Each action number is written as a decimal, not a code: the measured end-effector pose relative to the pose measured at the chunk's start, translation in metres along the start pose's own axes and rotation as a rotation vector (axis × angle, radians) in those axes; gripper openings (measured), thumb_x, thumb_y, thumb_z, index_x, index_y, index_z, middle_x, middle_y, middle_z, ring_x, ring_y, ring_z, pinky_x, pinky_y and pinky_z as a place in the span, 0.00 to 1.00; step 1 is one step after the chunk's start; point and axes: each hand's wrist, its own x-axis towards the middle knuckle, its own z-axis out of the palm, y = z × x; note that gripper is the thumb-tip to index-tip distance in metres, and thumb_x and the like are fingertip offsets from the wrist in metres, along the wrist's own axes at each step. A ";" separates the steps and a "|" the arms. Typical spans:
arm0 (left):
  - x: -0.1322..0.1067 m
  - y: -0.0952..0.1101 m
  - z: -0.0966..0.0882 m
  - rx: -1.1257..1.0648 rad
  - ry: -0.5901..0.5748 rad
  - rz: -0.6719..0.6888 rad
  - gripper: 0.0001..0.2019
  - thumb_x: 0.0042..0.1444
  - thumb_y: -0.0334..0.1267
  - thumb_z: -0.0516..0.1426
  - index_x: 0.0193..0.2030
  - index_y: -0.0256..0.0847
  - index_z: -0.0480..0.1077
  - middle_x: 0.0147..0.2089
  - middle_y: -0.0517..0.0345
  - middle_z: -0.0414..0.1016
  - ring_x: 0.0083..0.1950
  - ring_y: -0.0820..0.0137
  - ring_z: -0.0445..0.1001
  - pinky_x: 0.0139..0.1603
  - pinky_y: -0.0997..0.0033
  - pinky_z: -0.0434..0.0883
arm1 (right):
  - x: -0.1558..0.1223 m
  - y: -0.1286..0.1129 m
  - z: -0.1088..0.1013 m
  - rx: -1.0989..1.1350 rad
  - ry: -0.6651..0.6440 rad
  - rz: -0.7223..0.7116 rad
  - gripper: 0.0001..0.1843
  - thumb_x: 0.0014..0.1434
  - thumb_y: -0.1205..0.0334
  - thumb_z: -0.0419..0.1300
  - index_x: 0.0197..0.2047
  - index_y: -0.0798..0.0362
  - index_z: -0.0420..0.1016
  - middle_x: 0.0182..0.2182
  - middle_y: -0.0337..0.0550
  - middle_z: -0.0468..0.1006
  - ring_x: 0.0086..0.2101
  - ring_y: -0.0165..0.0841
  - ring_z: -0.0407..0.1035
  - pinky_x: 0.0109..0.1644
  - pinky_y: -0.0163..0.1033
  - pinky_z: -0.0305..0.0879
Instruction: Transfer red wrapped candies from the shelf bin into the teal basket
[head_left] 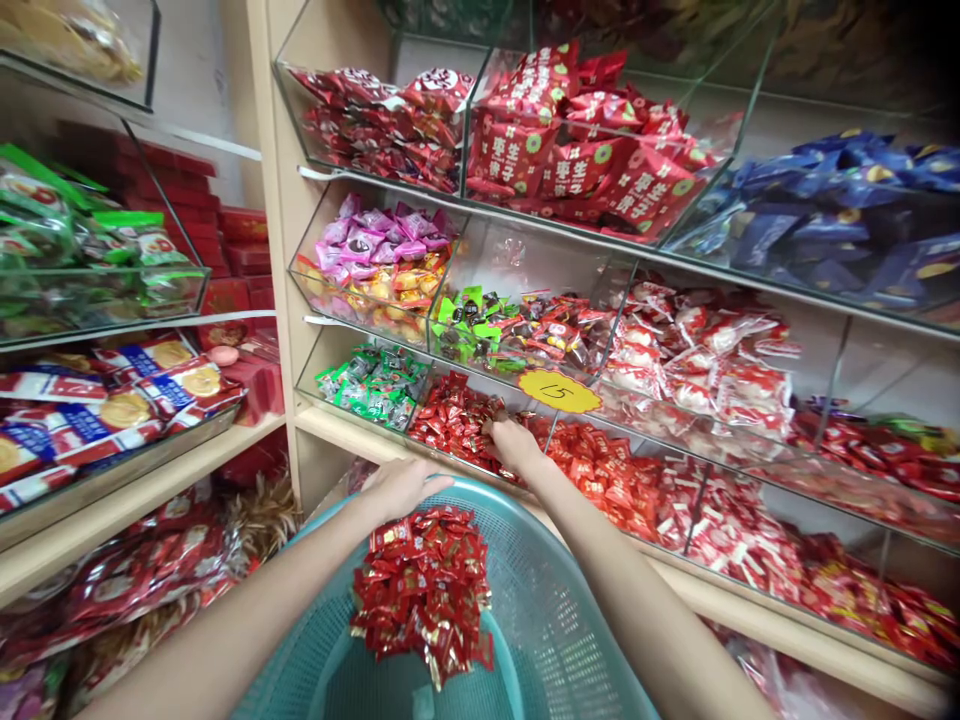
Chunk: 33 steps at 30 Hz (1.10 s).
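A teal mesh basket (540, 620) sits tilted in front of me with a heap of small red-and-gold wrapped candies (424, 590) in it. My left hand (401, 485) grips the basket's far rim, fingers curled over the edge. My right hand (510, 440) reaches into the lowest clear bin (457, 425) of red wrapped candies; its fingers are buried among the wrappers, closed around some I cannot make out. A yellow price tag (559, 392) marked 15 hangs just above that hand.
Clear acrylic bins on wooden shelves hold green candies (375, 385), pink and yellow ones (379, 255), red packets (585, 150) and blue packets (840, 210). A second shelf unit (112, 400) at left carries more packets. Red bags lie on the floor at lower left.
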 end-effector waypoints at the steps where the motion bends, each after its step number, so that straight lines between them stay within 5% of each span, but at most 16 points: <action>1: 0.000 0.000 0.000 0.007 0.000 0.006 0.27 0.55 0.60 0.41 0.44 0.46 0.72 0.42 0.52 0.76 0.45 0.59 0.73 0.45 0.64 0.66 | -0.001 0.000 0.001 0.005 0.009 -0.004 0.10 0.56 0.68 0.54 0.42 0.54 0.72 0.45 0.53 0.68 0.43 0.37 0.66 0.41 0.37 0.61; 12: 0.000 0.001 -0.001 0.022 -0.008 0.011 0.27 0.56 0.60 0.40 0.44 0.47 0.72 0.42 0.53 0.76 0.45 0.60 0.73 0.45 0.65 0.66 | -0.024 0.001 -0.001 0.129 0.196 -0.079 0.09 0.56 0.64 0.56 0.41 0.54 0.68 0.42 0.50 0.68 0.43 0.38 0.63 0.44 0.40 0.59; 15: 0.001 0.000 0.001 0.009 -0.011 0.004 0.27 0.55 0.60 0.41 0.44 0.47 0.72 0.43 0.53 0.76 0.45 0.61 0.73 0.46 0.66 0.65 | -0.037 -0.004 -0.002 0.349 0.313 -0.129 0.08 0.56 0.64 0.55 0.41 0.54 0.68 0.39 0.47 0.70 0.42 0.37 0.63 0.44 0.40 0.59; 18: 0.002 0.000 0.001 0.011 -0.011 0.008 0.27 0.56 0.60 0.41 0.46 0.49 0.71 0.43 0.54 0.76 0.45 0.60 0.73 0.45 0.66 0.66 | -0.054 -0.016 0.000 0.813 0.343 -0.116 0.10 0.53 0.59 0.59 0.39 0.53 0.69 0.36 0.43 0.72 0.36 0.33 0.64 0.40 0.38 0.60; 22: 0.001 0.002 -0.001 0.000 -0.018 0.037 0.25 0.57 0.58 0.40 0.48 0.52 0.70 0.45 0.55 0.76 0.46 0.60 0.73 0.44 0.66 0.66 | -0.078 -0.032 -0.002 1.645 -0.011 -0.001 0.15 0.51 0.54 0.61 0.39 0.53 0.70 0.31 0.39 0.73 0.27 0.26 0.63 0.29 0.32 0.58; 25: 0.000 0.003 -0.002 0.016 -0.019 0.044 0.23 0.58 0.56 0.40 0.47 0.52 0.70 0.44 0.56 0.76 0.45 0.59 0.73 0.42 0.66 0.66 | -0.091 -0.036 -0.006 2.032 -0.309 -0.007 0.13 0.55 0.55 0.58 0.39 0.55 0.70 0.33 0.43 0.75 0.27 0.23 0.64 0.30 0.29 0.59; 33: -0.001 0.004 -0.004 0.023 -0.025 0.039 0.21 0.59 0.53 0.41 0.50 0.53 0.68 0.45 0.56 0.75 0.46 0.61 0.73 0.43 0.68 0.66 | -0.100 -0.043 0.001 2.238 -0.473 0.033 0.14 0.58 0.58 0.54 0.42 0.58 0.70 0.37 0.48 0.76 0.28 0.23 0.67 0.34 0.28 0.64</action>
